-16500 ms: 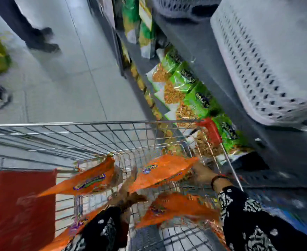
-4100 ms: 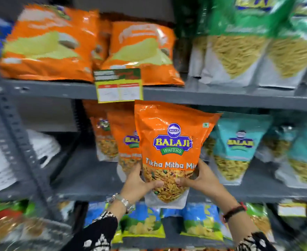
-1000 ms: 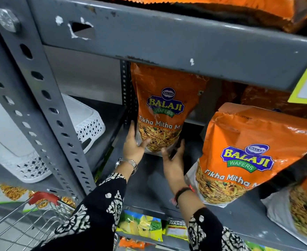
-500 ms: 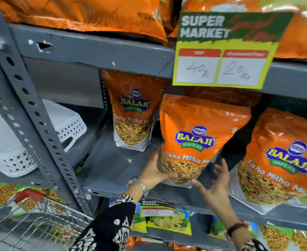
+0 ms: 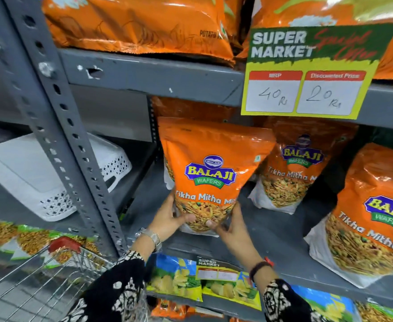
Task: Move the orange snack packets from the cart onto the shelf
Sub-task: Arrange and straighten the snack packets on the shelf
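- Gripping the orange packet (image 5: 210, 175) low at centre frame: my left hand (image 5: 167, 218) and right hand (image 5: 231, 226) now clamp its bottom corners, thumbs on the clear window. Half a second ago only the left held it and the right was open beside it.
- Its base looks to be at the shelf (image 5: 260, 231) board, front left of the bay, upright, tipped a little. It has shifted left in frame and sits closer to me than before, so I judge this one is being squared up, not yet released.
- Packet itself: glossy orange pouch, blue-and-yellow logo, see-through lower panel showing the mix, white bottom gusset, top seal crumpled.
- Further back: another orange packet peeks out directly behind mine; a second packet (image 5: 293, 168) stands right of centre, a third packet (image 5: 376, 217) at the right edge.
- Cart (image 5: 51, 275) rim lower left; whether packets remain in it I can't tell.
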Available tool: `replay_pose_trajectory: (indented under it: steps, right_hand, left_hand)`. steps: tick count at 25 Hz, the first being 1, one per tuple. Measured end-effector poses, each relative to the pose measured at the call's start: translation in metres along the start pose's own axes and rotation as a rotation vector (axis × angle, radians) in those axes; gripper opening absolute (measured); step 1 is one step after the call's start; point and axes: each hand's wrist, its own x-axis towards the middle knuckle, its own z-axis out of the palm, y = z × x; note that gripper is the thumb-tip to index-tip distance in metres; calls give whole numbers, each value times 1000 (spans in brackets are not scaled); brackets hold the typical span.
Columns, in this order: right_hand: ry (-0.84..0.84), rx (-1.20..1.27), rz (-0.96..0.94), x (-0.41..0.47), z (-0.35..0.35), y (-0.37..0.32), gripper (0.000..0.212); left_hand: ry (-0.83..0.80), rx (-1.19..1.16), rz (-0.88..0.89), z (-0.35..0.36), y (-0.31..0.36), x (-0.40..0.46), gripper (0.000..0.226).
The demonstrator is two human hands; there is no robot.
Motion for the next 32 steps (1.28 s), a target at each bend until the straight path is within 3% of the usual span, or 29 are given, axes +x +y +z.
replay_pose_trajectory:
  steps: [3, 8, 15, 19, 21, 24, 27, 32]
  right_hand:
    - [-9, 5, -24, 10, 28, -6, 70]
    - [-26, -23, -18, 14, 41, -5, 74]
    - [-20, -8, 40, 18, 49, -8, 55]
    - [-49, -26, 38, 13, 40, -7, 72]
    - [51, -28, 54, 4, 22, -3, 77]
    - [365, -15, 4, -11, -32, 6, 57]
    - [562, -30, 4, -17, -88, 9, 45]
    - [583, -85, -9, 4, -124, 4, 54]
  left_hand:
    - [42, 17, -3, -30, -5, -6, 105]
    - [136, -13, -3, -43, -24, -8, 72]
    - [213, -59, -42, -40, -35, -8, 81]
    - [295, -84, 1, -31, -24, -17, 92]
    - [448, -127, 21, -17, -19, -27, 89]
    - [638, 54, 227, 15, -13, -49, 72]
    - [546, 233, 411, 58, 4, -52, 56]
    - [201, 194, 328, 131, 40, 2, 63]
